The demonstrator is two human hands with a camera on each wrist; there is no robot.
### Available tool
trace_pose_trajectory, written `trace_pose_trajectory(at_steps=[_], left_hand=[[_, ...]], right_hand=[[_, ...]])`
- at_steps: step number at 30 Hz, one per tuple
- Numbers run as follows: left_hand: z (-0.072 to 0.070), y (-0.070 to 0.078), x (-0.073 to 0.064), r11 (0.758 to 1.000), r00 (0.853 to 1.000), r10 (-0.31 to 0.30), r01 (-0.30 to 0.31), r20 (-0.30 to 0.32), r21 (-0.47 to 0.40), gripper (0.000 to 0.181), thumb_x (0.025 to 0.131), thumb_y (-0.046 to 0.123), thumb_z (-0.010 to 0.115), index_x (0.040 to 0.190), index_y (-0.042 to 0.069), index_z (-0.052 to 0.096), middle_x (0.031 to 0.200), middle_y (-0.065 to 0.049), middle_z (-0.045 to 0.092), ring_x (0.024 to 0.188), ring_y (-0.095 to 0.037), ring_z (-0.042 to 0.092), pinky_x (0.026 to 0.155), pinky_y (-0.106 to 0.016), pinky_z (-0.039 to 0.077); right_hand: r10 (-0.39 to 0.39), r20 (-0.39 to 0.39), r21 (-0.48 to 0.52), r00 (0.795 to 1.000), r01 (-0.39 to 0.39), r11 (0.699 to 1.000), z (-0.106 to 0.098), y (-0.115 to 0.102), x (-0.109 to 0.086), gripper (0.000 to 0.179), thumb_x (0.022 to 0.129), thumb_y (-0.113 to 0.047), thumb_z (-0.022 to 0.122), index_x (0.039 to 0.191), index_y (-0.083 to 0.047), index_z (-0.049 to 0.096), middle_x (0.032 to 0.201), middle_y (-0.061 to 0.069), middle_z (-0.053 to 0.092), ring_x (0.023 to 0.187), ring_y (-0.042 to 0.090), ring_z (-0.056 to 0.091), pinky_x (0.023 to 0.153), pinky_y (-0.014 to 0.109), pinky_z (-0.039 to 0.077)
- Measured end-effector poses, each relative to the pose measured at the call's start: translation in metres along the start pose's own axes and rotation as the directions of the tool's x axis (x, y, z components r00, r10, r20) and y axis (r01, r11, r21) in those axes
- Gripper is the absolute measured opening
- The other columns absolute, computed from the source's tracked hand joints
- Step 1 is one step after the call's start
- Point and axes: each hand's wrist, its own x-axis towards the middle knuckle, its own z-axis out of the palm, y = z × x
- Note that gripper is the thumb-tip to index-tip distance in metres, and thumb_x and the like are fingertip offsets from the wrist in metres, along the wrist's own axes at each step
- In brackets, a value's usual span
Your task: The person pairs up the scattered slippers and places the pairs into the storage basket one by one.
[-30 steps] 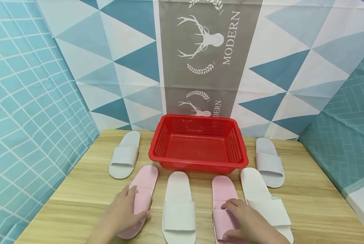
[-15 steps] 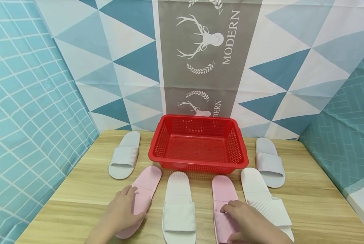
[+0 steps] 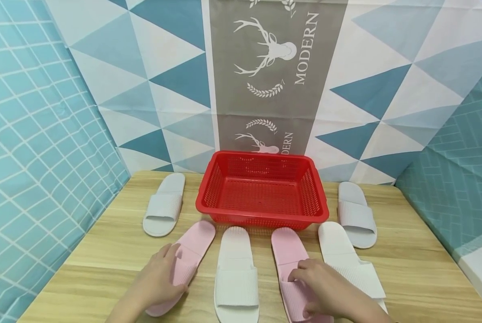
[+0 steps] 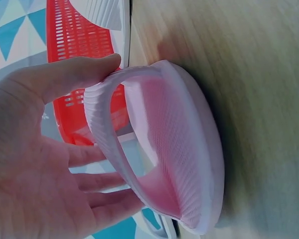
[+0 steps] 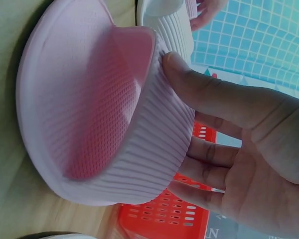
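Two pink slippers with ribbed straps lie on the wooden table. My left hand (image 3: 154, 278) grips the left pink slipper (image 3: 195, 240) across its strap (image 4: 105, 117), thumb at one side and fingers at the other. The right pink slipper (image 3: 286, 246) is held the same way by my right hand (image 3: 326, 285), whose thumb presses one side of the ribbed strap (image 5: 149, 134) while the fingers reach round its far side. Both slippers tilt, toe ends pointing at the basket. Between them lies a white slipper (image 3: 236, 251); another white slipper (image 3: 338, 244) is partly hidden behind my right wrist.
A red perforated basket (image 3: 261, 215) stands behind the slippers, with nothing in it. One pale grey slipper (image 3: 166, 204) lies at the back left of the table (image 3: 103, 264), another grey slipper (image 3: 356, 213) at the back right. Patterned cloth (image 3: 180, 89) hangs behind.
Both pink slippers have turned while gripped: the left one's far end swung right and its near end left, the right one's far end swung left, away from the white slipper beside it.
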Motion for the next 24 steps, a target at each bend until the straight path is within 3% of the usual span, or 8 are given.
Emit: trace_pose_trajectory(at_steps=[6, 11, 19, 24], left_hand=[[0.001, -0.002, -0.002, 0.998, 0.999, -0.044, 0.045, 0.025, -0.052, 0.117, 0.058, 0.043, 0.087, 0.142, -0.013, 0.029, 0.137, -0.036, 0.043, 0.12, -0.053, 0.049, 0.099, -0.062, 0.044], [0.0, -0.003, -0.003, 0.996, 0.997, -0.066, 0.068, 0.032, -0.063, 0.116, 0.061, 0.046, 0.085, 0.141, -0.015, 0.028, 0.134, -0.039, 0.045, 0.118, -0.053, 0.051, 0.098, -0.061, 0.045], [-0.004, -0.002, -0.002, 0.996, 0.995, -0.072, 0.075, 0.063, -0.052, 0.114, 0.065, 0.046, 0.083, 0.138, -0.021, 0.028, 0.13, -0.043, 0.045, 0.116, -0.055, 0.051, 0.097, -0.062, 0.045], [-0.004, -0.001, -0.002, 0.995, 0.994, -0.083, 0.087, 0.076, -0.051, 0.115, 0.065, 0.046, 0.083, 0.138, -0.023, 0.026, 0.13, -0.043, 0.045, 0.117, -0.055, 0.051, 0.098, -0.061, 0.045]], right_hand=[[0.014, 0.041, 0.016, 0.999, -0.014, 1.0, -0.001, 0.002, 0.006, 0.055, 0.045, -0.027, 0.093, 0.096, -0.021, 0.07, 0.085, -0.014, 0.059, 0.076, -0.002, 0.048, 0.068, 0.022, 0.046], [0.042, 0.066, 0.073, 0.997, -0.047, 0.996, -0.001, 0.003, 0.005, 0.054, 0.051, -0.024, 0.092, 0.099, -0.02, 0.069, 0.091, -0.013, 0.059, 0.082, -0.001, 0.05, 0.071, 0.022, 0.049], [0.134, -0.038, 0.01, 0.99, -0.134, 0.991, 0.007, 0.0, -0.002, 0.052, 0.062, -0.04, 0.086, 0.103, -0.014, 0.066, 0.097, -0.007, 0.058, 0.09, 0.01, 0.057, 0.078, 0.03, 0.053], [0.244, -0.076, 0.008, 0.967, -0.244, 0.97, 0.016, -0.01, -0.008, 0.058, 0.065, -0.046, 0.084, 0.105, -0.009, 0.065, 0.1, -0.002, 0.057, 0.09, 0.012, 0.056, 0.08, 0.034, 0.054]])
